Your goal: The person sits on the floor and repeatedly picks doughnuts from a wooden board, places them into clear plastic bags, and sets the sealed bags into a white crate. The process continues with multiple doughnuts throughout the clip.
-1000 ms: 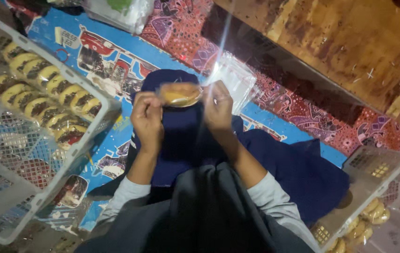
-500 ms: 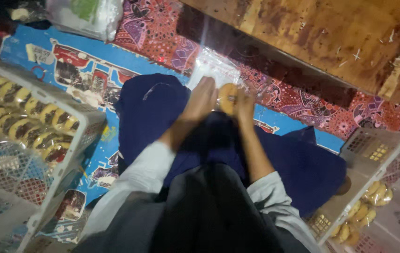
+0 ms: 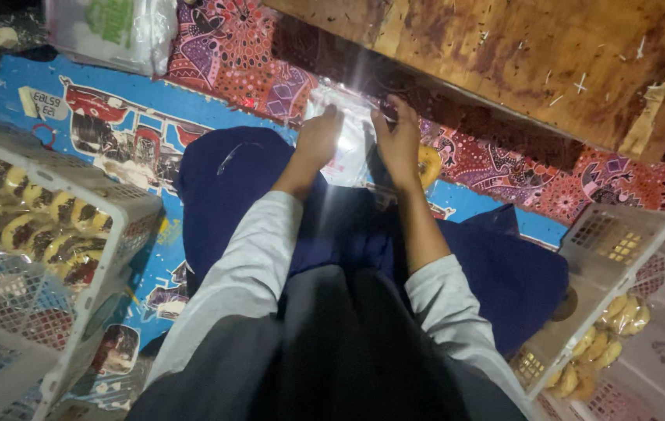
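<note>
Reaching forward over a dark blue lap, both hands work at a stack of clear plastic bags [image 3: 346, 132] lying on the patterned mat just above the middle of the frame. The left hand [image 3: 318, 139] lies flat on the left side of the plastic with its fingers extended and together, apparently pinning the slippery sheets so they do not slide. The right hand [image 3: 399, 140] sits at the right edge of the same stack, fingers curled narrowly down onto the plastic near its top; whether it pinches a single sheet I cannot tell, since glare off the film hides the fingertips. A round yellow pastry with a dark centre [image 3: 428, 164] sits just to the right of the right hand, partly behind it; it seems parked close to the bags, within easy reach, though whether the hand touches it is unclear.

At the left of the frame a white lattice basket [image 3: 126, 204] holds rows of similar pastries already in clear wrappers, packed on edge so that many fit. At the lower right another white basket [image 3: 582, 257] holds a smaller pile of yellow pastries [image 3: 597, 347]. A worn wooden board [image 3: 519, 54] fills the upper right, above the red patterned cloth [image 3: 247, 54], and a blue printed mat [image 3: 114, 132] lies under the left basket.
</note>
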